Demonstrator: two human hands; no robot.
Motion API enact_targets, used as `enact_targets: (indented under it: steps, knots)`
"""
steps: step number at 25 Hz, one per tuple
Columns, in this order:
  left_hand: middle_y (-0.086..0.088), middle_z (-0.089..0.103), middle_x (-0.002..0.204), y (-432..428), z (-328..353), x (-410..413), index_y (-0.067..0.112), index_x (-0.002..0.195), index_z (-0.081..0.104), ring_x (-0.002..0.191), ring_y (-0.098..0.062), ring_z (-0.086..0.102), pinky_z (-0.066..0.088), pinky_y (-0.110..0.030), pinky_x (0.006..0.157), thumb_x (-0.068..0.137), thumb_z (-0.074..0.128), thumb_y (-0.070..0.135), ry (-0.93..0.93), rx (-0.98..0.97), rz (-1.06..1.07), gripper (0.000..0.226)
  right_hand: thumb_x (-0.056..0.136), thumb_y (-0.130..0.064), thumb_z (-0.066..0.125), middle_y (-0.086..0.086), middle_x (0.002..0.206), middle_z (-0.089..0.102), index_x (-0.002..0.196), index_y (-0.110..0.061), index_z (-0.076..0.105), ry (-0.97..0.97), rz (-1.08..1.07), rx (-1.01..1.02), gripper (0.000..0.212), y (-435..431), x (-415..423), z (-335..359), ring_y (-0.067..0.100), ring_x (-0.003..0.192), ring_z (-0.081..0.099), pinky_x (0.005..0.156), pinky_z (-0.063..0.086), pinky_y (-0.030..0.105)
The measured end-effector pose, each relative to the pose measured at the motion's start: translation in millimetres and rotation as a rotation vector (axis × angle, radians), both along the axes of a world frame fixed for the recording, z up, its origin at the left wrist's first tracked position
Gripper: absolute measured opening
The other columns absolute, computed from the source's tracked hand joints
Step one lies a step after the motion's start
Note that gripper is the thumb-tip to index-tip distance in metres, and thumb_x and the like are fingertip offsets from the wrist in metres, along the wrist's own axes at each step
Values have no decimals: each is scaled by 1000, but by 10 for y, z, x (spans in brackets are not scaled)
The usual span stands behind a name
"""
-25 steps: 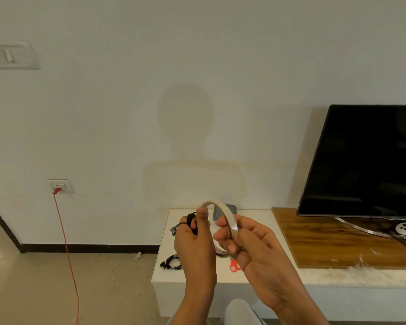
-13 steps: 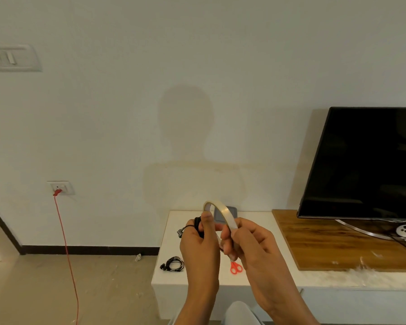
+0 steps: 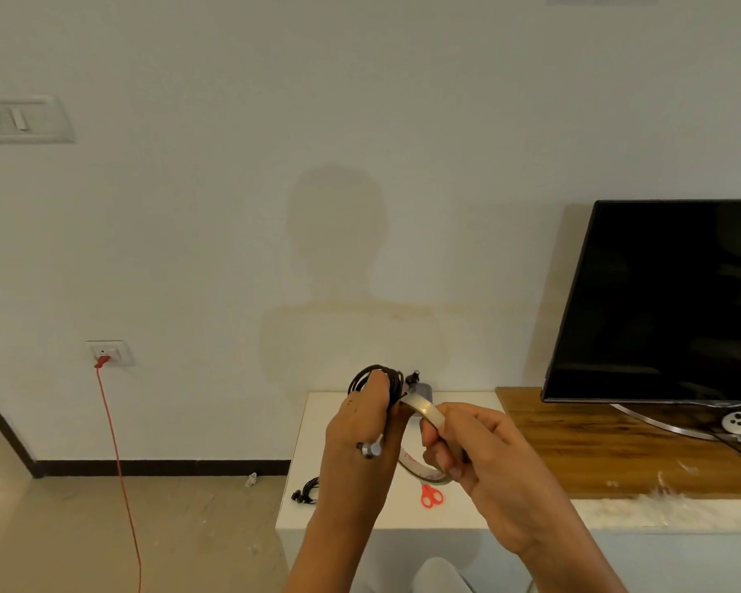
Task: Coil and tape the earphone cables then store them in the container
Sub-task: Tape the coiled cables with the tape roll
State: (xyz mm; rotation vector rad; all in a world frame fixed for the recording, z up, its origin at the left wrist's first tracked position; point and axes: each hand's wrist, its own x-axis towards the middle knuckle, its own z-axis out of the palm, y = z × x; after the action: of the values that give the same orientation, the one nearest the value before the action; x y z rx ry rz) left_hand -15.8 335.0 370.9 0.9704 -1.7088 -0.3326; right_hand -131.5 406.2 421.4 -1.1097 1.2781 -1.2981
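Left hand raised above white counter, grip closed around coiled black earphone cable; metal earbud hangs below palm, another tip pokes out beside coil. Right hand grip pinched on tape roll, roll's upper edge touching coil. Second earphone bundle lies on counter near left edge. Red scissors on counter below tape. Television at right on wooden board.

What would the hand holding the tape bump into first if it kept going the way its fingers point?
Probably the left hand, which grips the coiled earphone cable. The right hand with the tape roll points left toward it.
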Motion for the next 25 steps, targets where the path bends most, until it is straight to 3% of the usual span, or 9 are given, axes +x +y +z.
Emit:
enact_targets:
  steps: [2,4,7,9,11,15,18,20,25]
  knots:
    - [15,40,62,52,92,-9,20,93,46,49,6,34,34,-1,52,87,54,25,-69,-121,18,11,98,-9,38,2,51,52,65,-10,67,-43,36,-11,44,9,-17,5,8,50,47,68,46,26]
    - [21,32,57,105,162,-21,20,91,45,46,3,42,29,2,46,84,54,14,-54,-128,8,13,98,-5,36,3,51,53,67,-8,67,-80,62,-27,43,28,-26,11,7,49,48,65,47,24]
    - [23,30,55,132,171,-16,22,89,46,58,9,49,29,3,44,82,52,9,-27,-83,-6,16,98,-4,35,2,53,57,73,-7,67,-86,80,-46,40,54,-20,-11,6,50,52,58,48,17]
    - [24,30,56,112,136,1,22,88,45,53,3,49,31,2,45,82,55,9,-51,-85,3,17,98,-1,35,3,57,60,76,-8,68,-68,78,-55,41,69,-14,-44,7,53,55,60,48,16]
    - [20,35,55,95,132,35,20,86,43,60,4,51,36,-2,47,87,56,1,-57,-10,-17,23,98,1,34,4,62,64,81,-10,70,-40,72,-69,41,87,-7,-61,8,56,56,64,50,20]
    - [4,61,64,88,209,139,21,81,43,57,-9,56,41,-10,51,90,57,16,-54,151,-85,18,96,-12,44,-6,80,73,107,-34,53,308,-45,-299,26,131,-22,-117,12,66,66,67,56,21]
    - [14,62,66,129,260,162,29,75,39,59,-1,58,41,-9,50,91,56,19,-46,209,-118,25,91,-39,47,-19,83,69,102,-49,47,582,-77,-514,15,129,-62,-167,9,70,68,62,53,13]
    - [14,60,65,183,284,152,30,72,38,59,3,56,41,-9,49,91,56,17,-34,239,-114,29,87,-47,51,-22,82,66,100,-52,48,661,-113,-609,15,102,-85,-205,6,70,67,61,50,8]
    - [9,58,61,310,300,97,19,69,39,54,2,48,39,-11,46,90,53,3,63,326,-67,30,85,-31,58,-12,57,60,89,-18,57,625,-254,-798,14,78,-71,-283,-2,53,63,52,42,2]
